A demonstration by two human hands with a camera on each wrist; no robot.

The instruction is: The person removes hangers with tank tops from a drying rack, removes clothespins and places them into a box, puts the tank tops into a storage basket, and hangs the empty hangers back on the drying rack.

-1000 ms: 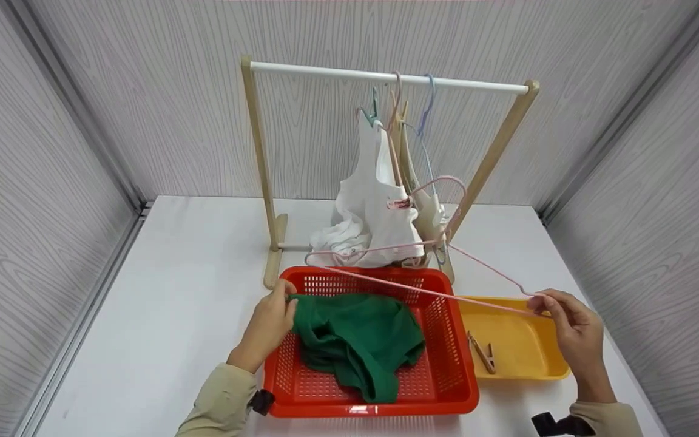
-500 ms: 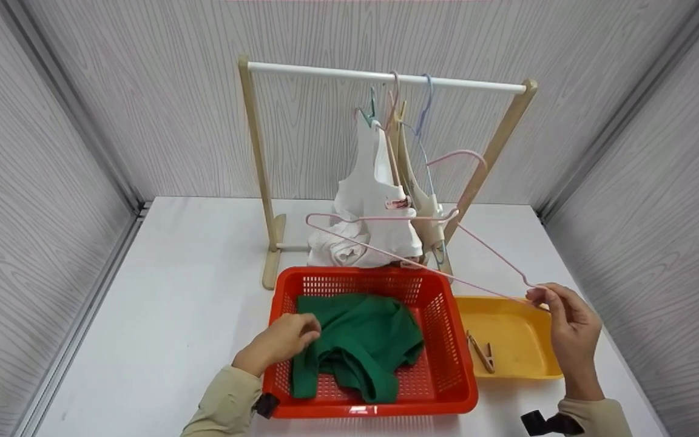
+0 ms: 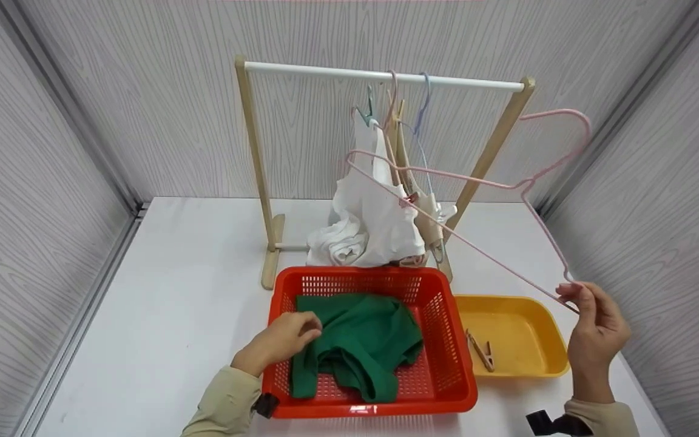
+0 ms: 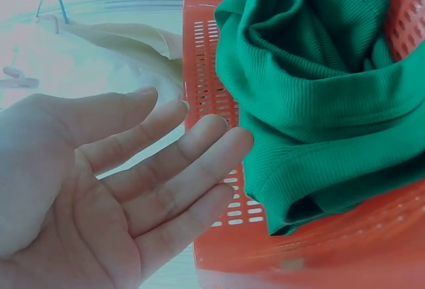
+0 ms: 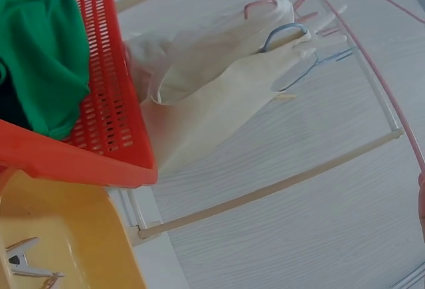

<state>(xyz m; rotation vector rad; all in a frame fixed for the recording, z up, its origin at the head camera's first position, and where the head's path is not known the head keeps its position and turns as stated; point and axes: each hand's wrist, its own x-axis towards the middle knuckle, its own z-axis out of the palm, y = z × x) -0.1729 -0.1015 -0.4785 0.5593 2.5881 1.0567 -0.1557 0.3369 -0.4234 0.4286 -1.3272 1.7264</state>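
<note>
My right hand (image 3: 598, 328) pinches one lower corner of a pink clothes hanger (image 3: 477, 180), which slants up and left through the air with its hook at the upper right. Only a fingertip of that hand shows at the edge of the right wrist view. Over the left side of a red plastic basket (image 3: 273, 358) is my left hand (image 3: 283, 340), its fingers loosely extended and holding nothing, as the left wrist view (image 4: 166, 189) shows. Inside the basket lies a crumpled green ribbed garment (image 3: 361, 340), close beside the left fingertips.
Behind the basket stands a clothes rack (image 3: 325, 71) with wooden legs. A white top (image 3: 380, 212) and a beige garment (image 3: 428, 224) hang from it on hangers, with clothespins. A yellow tray (image 3: 525, 340) at the basket's right holds a clothespin (image 3: 482, 355).
The left hand has let go of the green garment, whose left edge dropped into the basket. The right hand has shifted right, swinging the pink hanger upward and right.
</note>
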